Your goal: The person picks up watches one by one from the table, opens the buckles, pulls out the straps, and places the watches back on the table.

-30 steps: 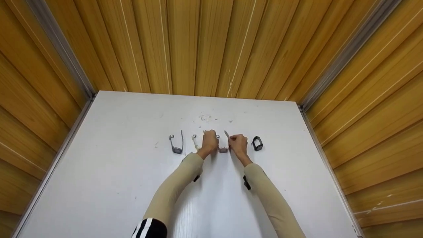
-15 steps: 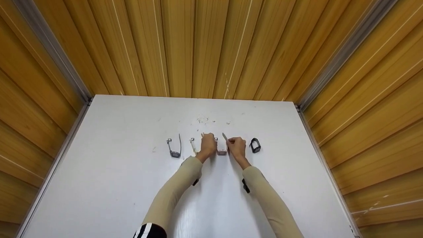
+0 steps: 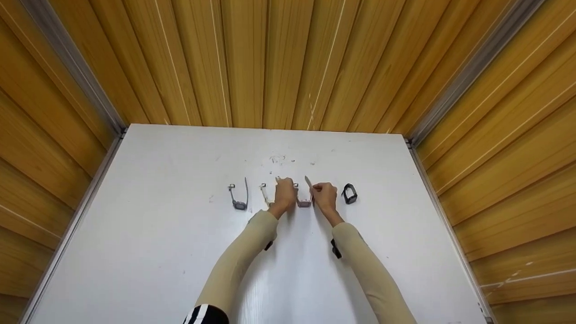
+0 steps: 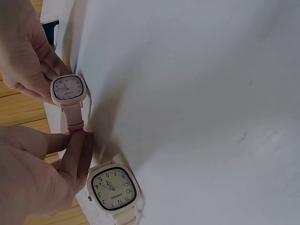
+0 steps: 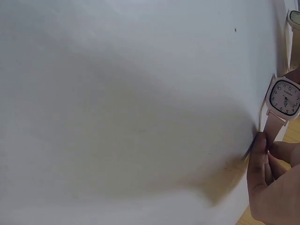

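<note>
A pink wristwatch (image 4: 69,89) with a rounded square dial stands on the white table, its strap spread apart. My left hand (image 3: 285,194) pinches the buckle-side strap near the keeper loop, as the left wrist view shows. My right hand (image 5: 274,180) pinches the other strap between thumb and fingers; that strap's free end sticks up past the fingertips in the head view. Right beside my left hand is a cream wristwatch (image 4: 113,187), partly covered by that hand in the head view.
A grey wristwatch (image 3: 240,205) with its strap unfastened stands to the left. On the right is a black wristwatch (image 3: 350,194), its strap looped round. Small marks or specks (image 3: 277,159) dot the white table (image 3: 180,234) further back. Wood-look panels (image 3: 288,63) enclose it.
The head view shifts slightly down and back up. Both hands keep their hold on the pink wristwatch's strap, with no clear movement against the table.
</note>
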`<state>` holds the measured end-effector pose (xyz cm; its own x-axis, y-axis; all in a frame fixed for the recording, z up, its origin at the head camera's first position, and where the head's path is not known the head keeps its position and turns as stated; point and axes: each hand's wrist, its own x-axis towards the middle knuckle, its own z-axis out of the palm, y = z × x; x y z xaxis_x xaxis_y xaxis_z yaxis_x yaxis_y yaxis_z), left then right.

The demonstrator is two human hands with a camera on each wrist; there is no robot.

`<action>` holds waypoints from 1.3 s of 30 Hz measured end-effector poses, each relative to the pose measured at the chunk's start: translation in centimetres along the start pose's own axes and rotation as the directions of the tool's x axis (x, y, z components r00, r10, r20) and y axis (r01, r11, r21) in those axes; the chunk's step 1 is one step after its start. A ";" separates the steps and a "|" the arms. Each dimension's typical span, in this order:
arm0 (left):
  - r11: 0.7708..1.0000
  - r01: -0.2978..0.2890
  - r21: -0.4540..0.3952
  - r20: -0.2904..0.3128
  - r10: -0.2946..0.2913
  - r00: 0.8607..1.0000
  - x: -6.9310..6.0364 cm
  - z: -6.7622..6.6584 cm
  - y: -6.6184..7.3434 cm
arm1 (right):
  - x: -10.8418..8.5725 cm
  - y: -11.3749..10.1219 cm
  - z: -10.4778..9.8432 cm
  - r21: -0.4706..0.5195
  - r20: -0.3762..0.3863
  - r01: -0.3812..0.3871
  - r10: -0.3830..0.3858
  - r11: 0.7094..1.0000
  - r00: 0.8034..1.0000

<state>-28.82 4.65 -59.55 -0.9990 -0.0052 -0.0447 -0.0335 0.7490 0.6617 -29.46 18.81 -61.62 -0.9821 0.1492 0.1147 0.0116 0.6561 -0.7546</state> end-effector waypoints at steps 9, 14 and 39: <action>0.998 -0.022 -0.058 -0.074 0.018 0.997 1.5 -1.2 0.5 | 0.8 -0.8 -1.2 -0.059 0.018 0.040 -0.039 0.997 0.999; 0.992 -0.086 -0.095 -0.068 0.080 0.994 1.8 -1.9 1.9 | 2.0 -0.9 -4.0 -0.041 0.017 0.046 -0.045 0.998 0.999; 0.912 0.090 -0.400 0.332 0.053 0.942 1.1 7.6 7.7 | 2.1 6.4 -10.2 -0.104 0.014 -0.161 0.163 0.982 0.987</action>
<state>-29.93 15.42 -60.16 -0.9328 0.2544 -0.2554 -0.1320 0.4181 0.8988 -29.51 30.86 -59.58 -0.9696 0.2440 -0.0185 0.1886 0.6968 -0.6920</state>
